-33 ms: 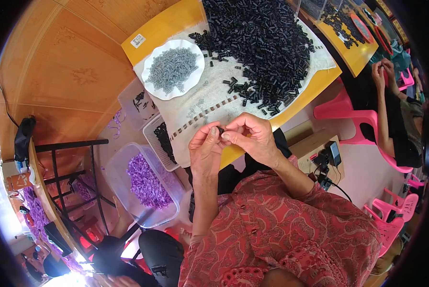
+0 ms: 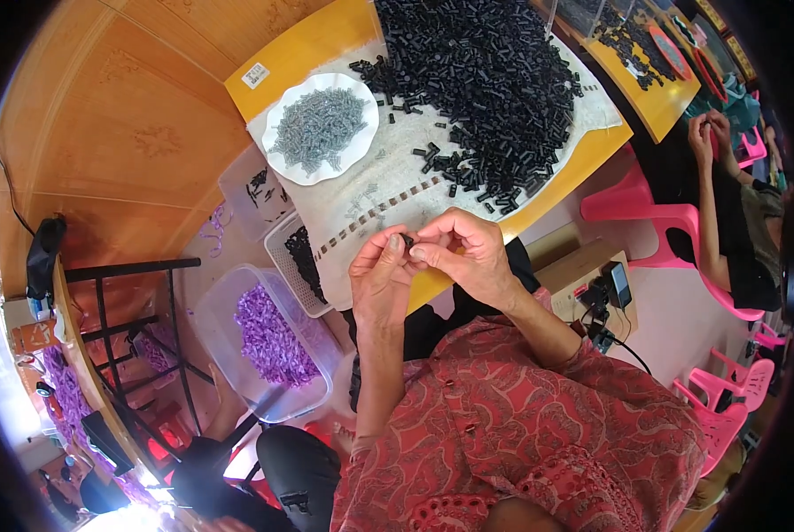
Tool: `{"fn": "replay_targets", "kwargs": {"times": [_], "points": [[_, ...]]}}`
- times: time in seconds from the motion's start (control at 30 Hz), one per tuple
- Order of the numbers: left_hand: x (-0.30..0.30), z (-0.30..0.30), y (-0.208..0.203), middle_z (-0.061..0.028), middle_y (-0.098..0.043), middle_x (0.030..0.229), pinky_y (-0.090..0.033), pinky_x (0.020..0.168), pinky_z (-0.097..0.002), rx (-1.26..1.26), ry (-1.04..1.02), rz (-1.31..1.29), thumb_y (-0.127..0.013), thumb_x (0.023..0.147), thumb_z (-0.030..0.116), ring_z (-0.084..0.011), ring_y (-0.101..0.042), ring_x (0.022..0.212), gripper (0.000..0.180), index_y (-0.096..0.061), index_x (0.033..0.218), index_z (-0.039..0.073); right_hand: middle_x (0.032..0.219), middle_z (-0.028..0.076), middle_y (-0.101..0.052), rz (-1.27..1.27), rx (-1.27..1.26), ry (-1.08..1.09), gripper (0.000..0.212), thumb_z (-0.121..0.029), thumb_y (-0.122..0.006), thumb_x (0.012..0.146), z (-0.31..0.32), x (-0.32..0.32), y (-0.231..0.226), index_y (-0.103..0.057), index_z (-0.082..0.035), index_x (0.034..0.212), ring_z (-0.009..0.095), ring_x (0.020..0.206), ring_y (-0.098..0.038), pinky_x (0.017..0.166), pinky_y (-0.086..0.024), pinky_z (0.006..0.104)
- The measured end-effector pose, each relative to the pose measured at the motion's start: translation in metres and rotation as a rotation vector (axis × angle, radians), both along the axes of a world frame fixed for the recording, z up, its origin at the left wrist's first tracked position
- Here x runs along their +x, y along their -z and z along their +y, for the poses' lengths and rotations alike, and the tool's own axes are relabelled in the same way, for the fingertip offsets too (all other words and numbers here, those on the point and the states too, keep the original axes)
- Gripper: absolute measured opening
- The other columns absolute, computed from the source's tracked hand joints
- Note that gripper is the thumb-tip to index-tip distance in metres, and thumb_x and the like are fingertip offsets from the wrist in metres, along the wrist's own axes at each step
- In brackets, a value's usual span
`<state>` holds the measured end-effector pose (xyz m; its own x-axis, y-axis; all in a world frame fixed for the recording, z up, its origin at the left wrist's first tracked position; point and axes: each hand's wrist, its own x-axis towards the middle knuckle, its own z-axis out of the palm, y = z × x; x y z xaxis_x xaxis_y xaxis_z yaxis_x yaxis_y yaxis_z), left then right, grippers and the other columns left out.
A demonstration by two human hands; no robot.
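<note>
My left hand (image 2: 381, 277) and my right hand (image 2: 470, 255) meet over the near edge of the table. Between their thumbs and fingertips they pinch a small black plastic piece (image 2: 408, 241), mostly covered by the fingers. Beyond them a large heap of short black plastic tubes (image 2: 477, 89) covers the far part of the pale cloth (image 2: 401, 182). To the left, a white scalloped plate (image 2: 277, 167) bears a pile of small clear-grey pieces (image 2: 319, 129). A few similar clear pieces (image 2: 361, 199) lie loose on the cloth just beyond my hands.
Left of the table stand a white basket (image 2: 277, 244) of black pieces and a clear tub (image 2: 215, 306) of purple pieces. A pink chair (image 2: 654, 213) stands at the right, where another person's hands (image 2: 710, 129) are at work. A black metal frame (image 2: 105, 328) is at far left.
</note>
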<state>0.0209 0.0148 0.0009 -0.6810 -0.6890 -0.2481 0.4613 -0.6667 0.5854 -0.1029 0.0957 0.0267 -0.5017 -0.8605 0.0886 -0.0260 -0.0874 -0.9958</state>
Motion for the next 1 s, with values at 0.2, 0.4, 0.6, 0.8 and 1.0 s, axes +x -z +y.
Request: {"fn": "replay_targets", "kwargs": {"times": [0.2, 0.4, 0.6, 0.8, 1.0], "points": [[-0.003, 0.002, -0.003, -0.0105, -0.067, 0.095, -0.052, 0.077, -0.0340, 0.006, -0.035, -0.020, -0.058, 0.092, 0.011, -0.0199, -0.064, 0.085, 0.015, -0.063, 0.102, 0.000, 0.082, 0.005, -0.063, 0.208, -0.021, 0.013, 0.019, 0.002, -0.071, 0.078, -0.002, 0.002, -0.004, -0.064, 0.001, 0.095, 0.007, 0.068, -0.061, 0.057, -0.048, 0.0201], [0.000, 0.001, 0.005, -0.0094, -0.066, 0.096, -0.051, 0.079, -0.0349, -0.038, -0.039, 0.002, -0.057, 0.094, 0.015, -0.0192, -0.063, 0.087, 0.018, -0.063, 0.103, 0.001, 0.077, 0.004, -0.060, 0.310, -0.093, 0.050, 0.017, 0.003, -0.070, 0.078, -0.004, 0.004, 0.002, -0.066, 0.000, 0.094, 0.007, 0.061, -0.060, 0.050, -0.046, 0.0204], [-0.001, 0.002, -0.001, -0.0087, -0.065, 0.100, -0.050, 0.079, -0.0341, 0.011, -0.034, -0.008, -0.054, 0.096, 0.022, -0.0183, -0.062, 0.089, 0.027, -0.062, 0.110, 0.001, 0.076, 0.004, -0.060, 0.294, -0.077, 0.080, 0.014, 0.002, -0.070, 0.078, -0.003, 0.005, 0.000, -0.065, -0.001, 0.091, 0.007, 0.059, -0.059, 0.049, -0.045, 0.0207], [-0.001, 0.005, 0.002, -0.0087, -0.064, 0.102, -0.050, 0.080, -0.0339, -0.052, -0.022, 0.010, -0.056, 0.094, 0.016, -0.0178, -0.061, 0.093, 0.023, -0.061, 0.110, 0.001, 0.076, 0.005, -0.060, 0.319, -0.083, 0.081, 0.014, 0.002, -0.070, 0.078, -0.003, 0.004, 0.001, -0.065, -0.001, 0.091, 0.007, 0.059, -0.058, 0.049, -0.045, 0.0203], [0.004, 0.001, 0.007, -0.0093, -0.061, 0.095, -0.047, 0.075, -0.0321, 0.083, -0.031, 0.138, -0.057, 0.092, 0.011, -0.0167, -0.057, 0.081, 0.021, -0.060, 0.109, 0.000, 0.076, 0.004, -0.060, 0.318, -0.092, 0.078, 0.015, 0.001, -0.070, 0.078, -0.002, -0.003, -0.003, -0.066, -0.002, 0.092, 0.008, 0.060, -0.057, 0.051, -0.044, 0.0200]]}}
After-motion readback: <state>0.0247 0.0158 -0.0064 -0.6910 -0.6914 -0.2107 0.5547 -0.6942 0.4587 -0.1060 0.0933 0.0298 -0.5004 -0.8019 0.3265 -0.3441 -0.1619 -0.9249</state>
